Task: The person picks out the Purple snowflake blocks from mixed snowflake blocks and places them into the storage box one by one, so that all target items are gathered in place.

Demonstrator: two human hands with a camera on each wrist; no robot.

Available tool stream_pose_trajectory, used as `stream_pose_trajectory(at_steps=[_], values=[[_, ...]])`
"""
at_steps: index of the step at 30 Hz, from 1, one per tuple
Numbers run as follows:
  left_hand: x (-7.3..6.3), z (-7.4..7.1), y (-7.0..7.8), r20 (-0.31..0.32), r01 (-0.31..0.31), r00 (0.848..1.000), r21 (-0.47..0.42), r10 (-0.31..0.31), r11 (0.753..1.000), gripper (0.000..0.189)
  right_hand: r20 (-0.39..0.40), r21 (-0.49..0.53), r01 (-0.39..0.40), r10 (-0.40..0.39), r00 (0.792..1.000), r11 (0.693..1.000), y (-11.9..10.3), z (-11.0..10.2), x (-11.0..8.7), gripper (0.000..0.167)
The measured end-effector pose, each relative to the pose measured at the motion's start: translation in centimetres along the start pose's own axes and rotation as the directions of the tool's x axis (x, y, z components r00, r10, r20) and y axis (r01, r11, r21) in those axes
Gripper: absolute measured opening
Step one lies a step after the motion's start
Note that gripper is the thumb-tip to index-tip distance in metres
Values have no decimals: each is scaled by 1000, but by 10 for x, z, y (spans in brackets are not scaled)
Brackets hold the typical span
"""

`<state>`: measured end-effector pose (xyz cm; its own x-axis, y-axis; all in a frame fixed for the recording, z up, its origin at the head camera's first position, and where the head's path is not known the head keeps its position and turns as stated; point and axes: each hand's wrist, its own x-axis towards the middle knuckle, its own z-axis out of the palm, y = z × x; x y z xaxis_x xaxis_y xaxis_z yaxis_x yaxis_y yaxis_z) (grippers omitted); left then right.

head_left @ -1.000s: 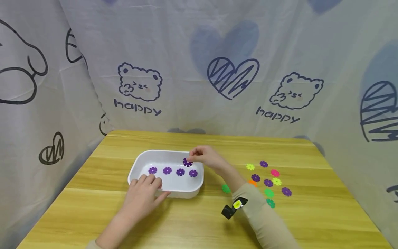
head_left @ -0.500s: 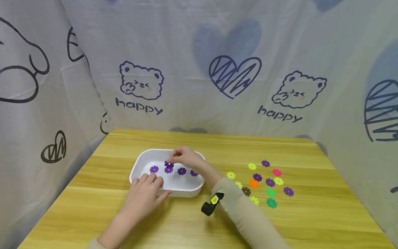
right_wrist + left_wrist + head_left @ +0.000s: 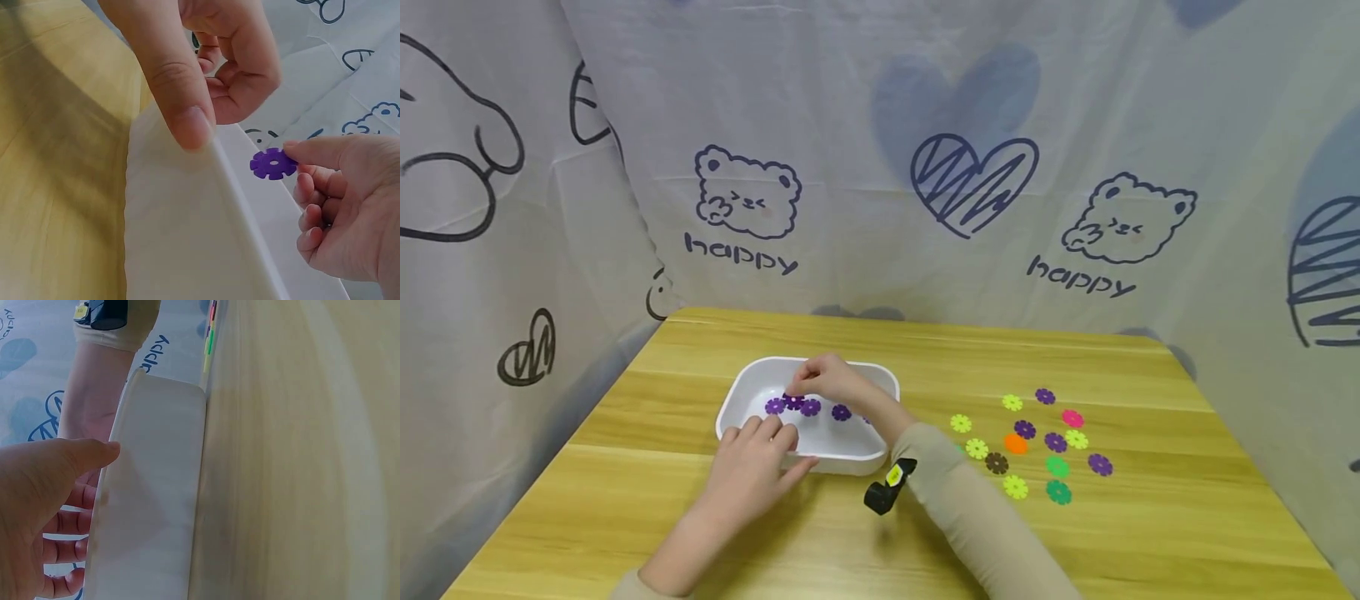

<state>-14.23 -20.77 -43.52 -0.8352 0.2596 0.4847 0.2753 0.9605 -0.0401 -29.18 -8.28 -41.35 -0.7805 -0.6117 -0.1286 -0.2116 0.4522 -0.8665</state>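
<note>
Right hand [image 3: 829, 379] pinches a purple notched disc [image 3: 273, 171] by its edge, inside the white tray [image 3: 842, 465] beside other purple discs [image 3: 841, 412]. Left hand [image 3: 751, 467] grips the tray's near rim. I judge the disc light, stiff, perhaps slick; edge hold suits. Appearance: thin, flower-like, centre hole.

Pale cloth [image 3: 850, 108] with bears [image 3: 748, 193] and hearts [image 3: 975, 185] behind a wood-grain table [image 3: 1165, 533]
</note>
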Motion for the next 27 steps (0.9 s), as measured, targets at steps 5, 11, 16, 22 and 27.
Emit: stream_pose_trajectory(at_steps=[5, 11, 16, 22, 27], values=[[0, 0, 0, 0, -3, 1000, 0, 3, 1000, 38, 5, -77, 46, -46, 999, 996, -3, 4, 2, 11], [0, -1, 1, -12, 0, 1000, -6, 0, 1000, 38, -38, -181, 71, -80, 996, 981, -2, 3, -1, 12], [1, -2, 2, -21, 2, 1000, 6, -1, 1000, 38, -87, -180, 76, -92, 992, 981, 4, -7, -10, 14], [0, 0, 2, -17, 2, 1000, 9, -2, 1000, 38, -126, -141, 86, -104, 987, 986, 11, -26, -26, 15], [0, 2, 1, -10, 11, 1000, -11, -11, 1000, 37, -144, -73, 127, -136, 980, 989, 19, -46, -45, 21]])
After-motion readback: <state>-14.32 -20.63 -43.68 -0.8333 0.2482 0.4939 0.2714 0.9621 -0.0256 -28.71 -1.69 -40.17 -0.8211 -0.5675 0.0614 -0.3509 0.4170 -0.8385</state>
